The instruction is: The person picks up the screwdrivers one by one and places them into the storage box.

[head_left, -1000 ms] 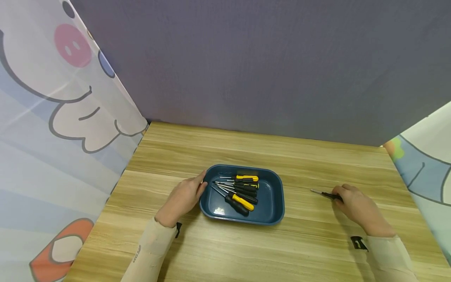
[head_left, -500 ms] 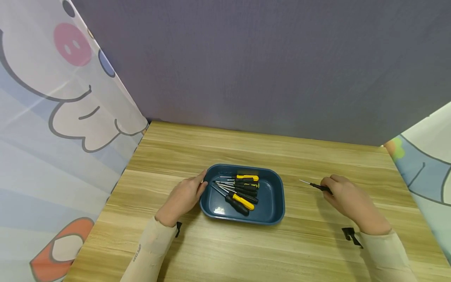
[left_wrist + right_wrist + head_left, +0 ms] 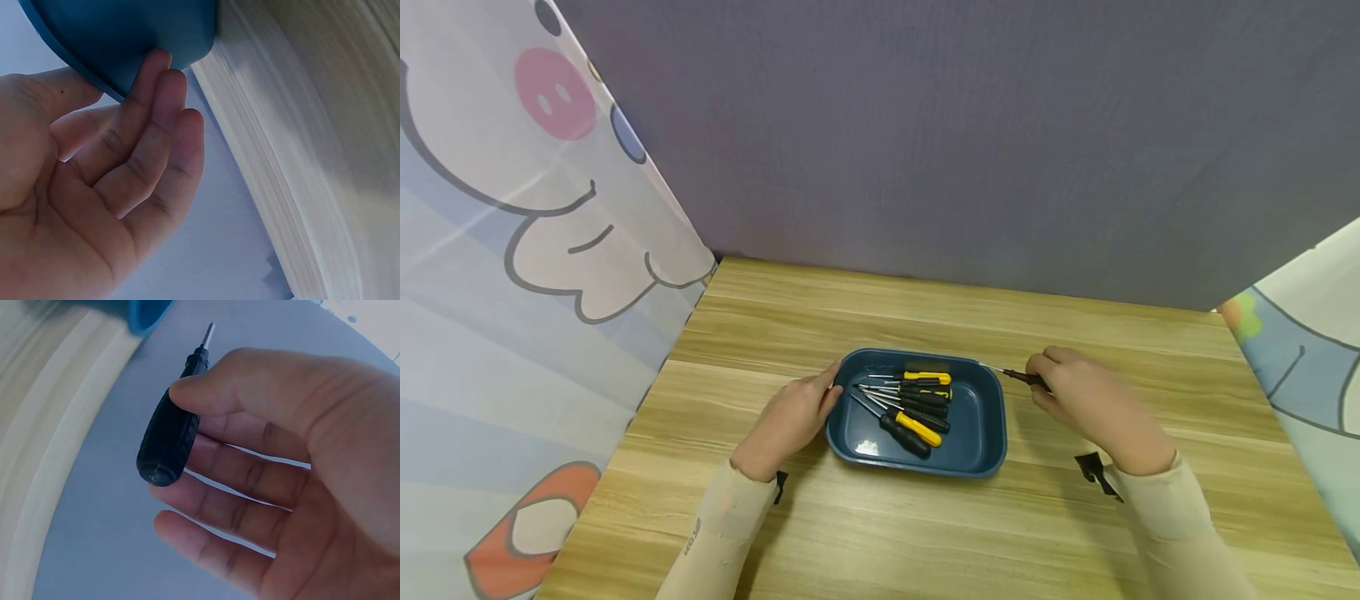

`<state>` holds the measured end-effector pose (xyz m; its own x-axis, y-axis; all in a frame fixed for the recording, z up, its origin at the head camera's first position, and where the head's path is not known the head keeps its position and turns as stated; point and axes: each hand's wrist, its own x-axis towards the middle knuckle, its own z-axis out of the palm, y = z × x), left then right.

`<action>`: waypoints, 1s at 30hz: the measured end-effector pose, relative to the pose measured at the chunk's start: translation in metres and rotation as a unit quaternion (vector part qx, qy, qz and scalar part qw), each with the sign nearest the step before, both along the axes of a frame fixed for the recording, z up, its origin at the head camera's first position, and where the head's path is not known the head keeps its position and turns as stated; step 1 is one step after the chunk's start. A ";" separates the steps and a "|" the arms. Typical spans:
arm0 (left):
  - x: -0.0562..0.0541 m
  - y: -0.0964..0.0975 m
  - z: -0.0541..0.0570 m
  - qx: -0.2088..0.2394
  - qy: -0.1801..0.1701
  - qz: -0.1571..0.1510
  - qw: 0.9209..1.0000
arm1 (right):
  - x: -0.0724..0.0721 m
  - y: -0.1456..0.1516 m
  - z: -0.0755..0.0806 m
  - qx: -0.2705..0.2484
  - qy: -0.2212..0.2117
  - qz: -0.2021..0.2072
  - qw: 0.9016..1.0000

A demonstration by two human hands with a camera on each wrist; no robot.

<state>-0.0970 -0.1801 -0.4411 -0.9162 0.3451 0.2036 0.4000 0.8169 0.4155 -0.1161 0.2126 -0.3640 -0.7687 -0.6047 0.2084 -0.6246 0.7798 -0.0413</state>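
A dark blue rectangular tray (image 3: 967,427) lies on the table with several screwdrivers in it, their handles black, yellow or both. At its left end my left hand (image 3: 788,421) grips the wall; in the left wrist view the fingers (image 3: 165,119) lie against the outside while the thumb goes over the rim. My right hand (image 3: 1088,404) pinches a black-handled screwdriver (image 3: 167,437) between thumb and fingers. Its thin metal shaft points left, and the tip appears at the tray's upper right corner. Whether it touches the rim I cannot tell.
A wood-grain table (image 3: 910,542) spreads under everything. Behind it rises a grey partition (image 3: 955,150). Cartoon-printed cloth (image 3: 497,250) hangs at the left, and more of it shows at the right.
My right hand has lifted from the table's right side and carried the screwdriver leftward and slightly away, up to the tray's right end. The left hand and tray have stayed put.
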 end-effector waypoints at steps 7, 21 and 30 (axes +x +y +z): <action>0.001 0.000 0.001 -0.001 -0.002 0.003 1.000 | -0.009 -0.038 -0.001 0.014 -0.018 0.025 0.999; 0.002 0.001 0.001 0.006 0.003 0.006 1.000 | -0.026 -0.105 -0.012 0.035 -0.067 0.070 0.995; 0.001 0.001 0.001 0.004 0.002 0.006 1.000 | -0.034 -0.125 -0.029 0.059 -0.090 0.081 0.991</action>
